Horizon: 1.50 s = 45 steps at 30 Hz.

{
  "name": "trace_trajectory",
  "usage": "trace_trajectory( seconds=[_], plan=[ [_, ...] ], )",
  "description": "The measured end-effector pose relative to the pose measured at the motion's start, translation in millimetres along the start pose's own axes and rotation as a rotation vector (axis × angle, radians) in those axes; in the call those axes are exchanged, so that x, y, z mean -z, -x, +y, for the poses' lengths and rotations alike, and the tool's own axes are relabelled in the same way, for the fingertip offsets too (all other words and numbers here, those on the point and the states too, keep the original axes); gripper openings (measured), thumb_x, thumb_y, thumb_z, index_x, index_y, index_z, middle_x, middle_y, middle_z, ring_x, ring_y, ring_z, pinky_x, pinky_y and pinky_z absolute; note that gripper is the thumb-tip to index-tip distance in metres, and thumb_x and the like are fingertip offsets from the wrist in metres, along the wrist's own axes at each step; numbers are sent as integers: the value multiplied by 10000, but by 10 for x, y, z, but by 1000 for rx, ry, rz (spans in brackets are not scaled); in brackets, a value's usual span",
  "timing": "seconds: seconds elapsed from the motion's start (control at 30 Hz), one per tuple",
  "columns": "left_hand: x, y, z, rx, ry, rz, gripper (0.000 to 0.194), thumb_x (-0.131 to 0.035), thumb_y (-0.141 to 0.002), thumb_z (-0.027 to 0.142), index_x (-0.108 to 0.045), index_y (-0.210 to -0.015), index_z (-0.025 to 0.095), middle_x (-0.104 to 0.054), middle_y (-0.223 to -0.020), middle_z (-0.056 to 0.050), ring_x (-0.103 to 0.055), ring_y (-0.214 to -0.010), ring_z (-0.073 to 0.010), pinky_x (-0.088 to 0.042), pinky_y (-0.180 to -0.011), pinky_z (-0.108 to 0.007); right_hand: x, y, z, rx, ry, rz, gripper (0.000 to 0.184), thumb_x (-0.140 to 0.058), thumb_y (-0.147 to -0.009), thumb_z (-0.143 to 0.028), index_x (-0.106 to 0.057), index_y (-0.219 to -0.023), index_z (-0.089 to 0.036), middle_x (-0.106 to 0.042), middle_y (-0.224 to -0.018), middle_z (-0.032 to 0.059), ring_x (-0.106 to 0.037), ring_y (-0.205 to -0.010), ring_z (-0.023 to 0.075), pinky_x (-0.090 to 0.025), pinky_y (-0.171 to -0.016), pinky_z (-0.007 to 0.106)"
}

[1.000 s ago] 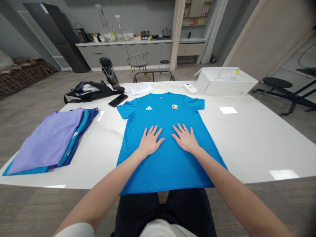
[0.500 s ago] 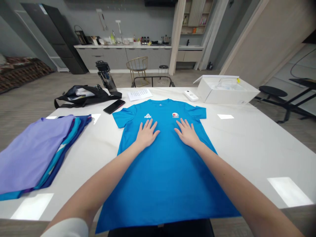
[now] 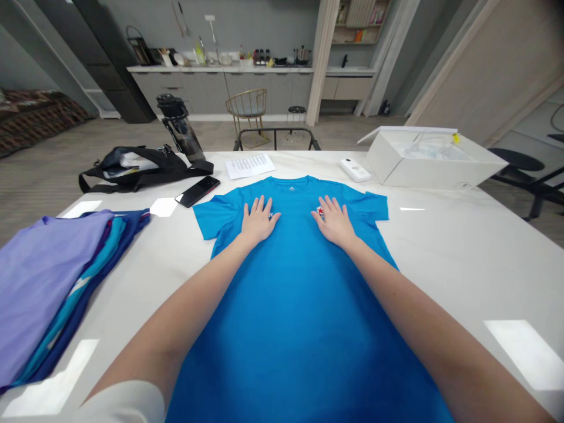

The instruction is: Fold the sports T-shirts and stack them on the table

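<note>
A blue T-shirt (image 3: 291,294) lies spread flat before me, its collar toward the far edge and a short sleeve out to each side. My left hand (image 3: 258,220) rests palm down on the chest, fingers spread, covering most of the white logo there. On the other side of the chest my right hand (image 3: 335,222) also lies flat with fingers apart, partly over a small red and white badge. Neither hand grips the cloth. The shirt's lower hem falls outside the view.
The white table (image 3: 453,264) carries folded clothes (image 3: 53,270) at left, a black bag (image 3: 136,167), a bottle (image 3: 180,129), a phone (image 3: 198,191) and a printed sheet (image 3: 249,166). A white device (image 3: 355,170) and an open white box (image 3: 434,164) stand at far right.
Both hands have slid forward up the shirt toward the collar, now covering much of the chest logos. The camera view has come closer to the table.
</note>
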State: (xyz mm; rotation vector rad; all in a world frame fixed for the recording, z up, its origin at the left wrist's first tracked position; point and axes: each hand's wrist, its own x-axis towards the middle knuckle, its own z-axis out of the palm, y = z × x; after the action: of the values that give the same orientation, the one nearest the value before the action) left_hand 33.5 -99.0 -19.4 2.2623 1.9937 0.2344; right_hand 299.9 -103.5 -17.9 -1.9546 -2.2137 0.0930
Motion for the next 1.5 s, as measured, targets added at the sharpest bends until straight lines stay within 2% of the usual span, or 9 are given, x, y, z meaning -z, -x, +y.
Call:
trace_trajectory(
  seconds=[0.17,0.47,0.7,0.93,1.07,1.17,1.33,1.4,1.5],
  plan=[
    [-39,-744,-6,3,9,-44,770,-161,-1020,616,-215,-1663,195,-167,-1732,-62,-115,-1611,-259,-58,-1304,-544,-152,-794,-332,-16,-45,-133,786,-119,-1043,-641,-253,-1659,-171,-163,-1729,79,-119,-1596,298,-92,-1258,633],
    [-38,-1277,-247,40,9,-97,839,-142,-991,665,-182,-1667,168,-129,-1735,-33,-98,-1614,-236,-48,-1306,-528,-232,-1370,34,-53,21,-186,811,-110,-992,-737,-156,-1680,-309,-95,-1742,22,-85,-1599,320,-55,-1248,658],
    [-39,-1191,-285,-28,-9,-62,789,-131,-1017,601,-196,-1662,151,-138,-1735,-76,-98,-1614,-239,-43,-1300,-533,-167,-1263,207,-22,-65,-110,723,-116,-1041,-629,-207,-1672,-288,-168,-1733,33,-149,-1593,282,-97,-1265,608],
    [-29,-932,-302,71,-14,-121,772,-147,-1011,640,-216,-1662,231,-136,-1737,-65,-122,-1609,-283,-93,-1278,-600,13,-785,890,-177,-10,-150,700,-170,-1050,-611,-252,-1661,-279,-186,-1730,51,-166,-1585,318,-122,-1244,647],
    [1,-906,69,-16,-47,17,722,-203,-1042,542,-252,-1649,154,-208,-1718,-135,-178,-1598,-290,-113,-1286,-565,167,-535,1237,-254,-56,-79,664,-141,-1068,-553,-304,-1641,-259,-285,-1702,88,-244,-1558,317,-152,-1230,660],
    [-24,-959,614,-226,-6,4,678,-245,-1056,468,-250,-1646,133,-219,-1718,-126,-185,-1597,-267,-155,-1295,-499,290,-354,1459,-351,-6,15,606,-228,-1068,-503,-417,-1577,-234,-392,-1638,154,-358,-1484,359,-238,-1173,697],
    [-210,-1140,1614,-482,58,-53,588,-272,-1069,372,-324,-1621,178,-262,-1713,-88,-225,-1585,-246,-203,-1288,-455,398,-132,1693,-558,58,97,546,-450,-1007,-554,-585,-1362,-161,-578,-1381,228,-541,-1272,392,-441,-1006,596],
    [-292,-1216,1902,-505,61,-44,553,-280,-1070,343,-385,-1590,188,-336,-1684,-100,-310,-1549,-252,-265,-1262,-443,403,-92,1740,-587,34,71,504,-469,-1005,-552,-604,-1277,-150,-628,-1293,218,-593,-1203,374,-464,-975,548],
    [-361,-1349,2150,-412,48,6,504,-307,-1066,328,-466,-1530,211,-504,-1561,-131,-472,-1420,-288,-397,-1158,-463,406,-67,1800,-548,-15,12,378,-454,-1028,-484,-609,-1182,-176,-691,-1184,181,-642,-1132,337,-479,-940,485]
  ],
)
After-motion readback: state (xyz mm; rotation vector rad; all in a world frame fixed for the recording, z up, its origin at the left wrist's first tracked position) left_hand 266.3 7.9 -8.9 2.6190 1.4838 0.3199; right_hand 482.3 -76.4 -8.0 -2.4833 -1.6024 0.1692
